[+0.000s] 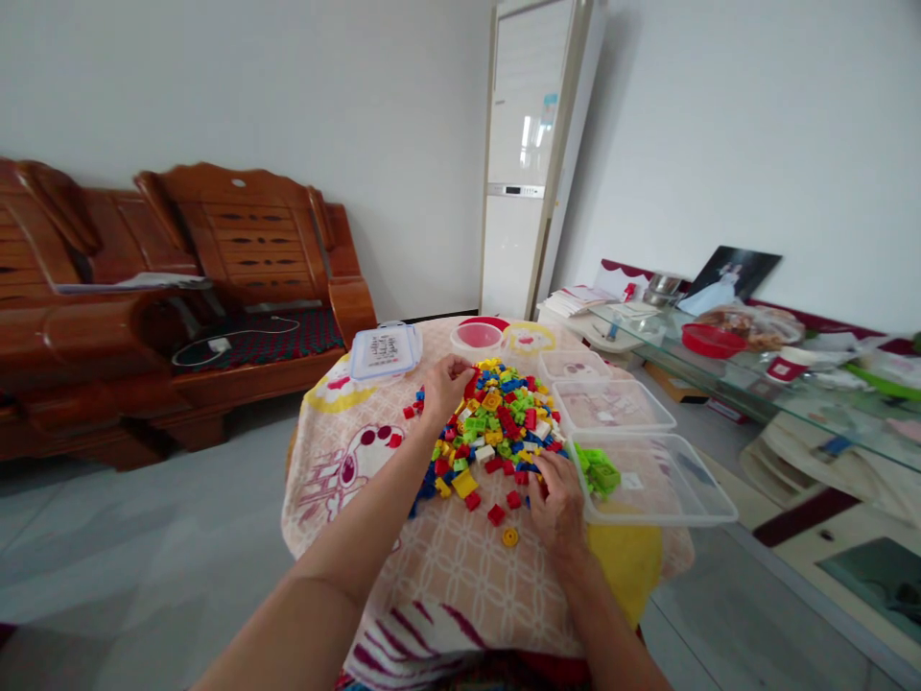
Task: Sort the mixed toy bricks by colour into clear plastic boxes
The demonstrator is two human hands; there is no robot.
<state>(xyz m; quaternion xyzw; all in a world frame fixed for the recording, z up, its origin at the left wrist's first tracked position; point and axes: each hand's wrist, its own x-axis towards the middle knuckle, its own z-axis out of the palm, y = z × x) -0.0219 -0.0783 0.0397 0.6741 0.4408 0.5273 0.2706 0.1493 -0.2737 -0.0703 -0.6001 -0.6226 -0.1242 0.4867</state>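
Observation:
A heap of small plastic building bricks (pixel 496 427) in red, yellow, blue and green lies on a cloth-covered table (pixel 438 566). My left hand (pixel 446 384) rests at the heap's far left edge, fingers curled in a pinch on something I cannot make out. My right hand (pixel 555 499) sits at the heap's near right edge, fingers curled down onto the bricks beside a clear plastic box (pixel 658 480) that holds green bricks (pixel 597 470).
Two more clear boxes (pixel 611 405) stand behind the first. A lidded box (pixel 385 350) and a round tub with a red inside (pixel 479 336) sit at the table's far end. A wooden sofa (pixel 179 288) is left, a glass shelf (pixel 755 365) right.

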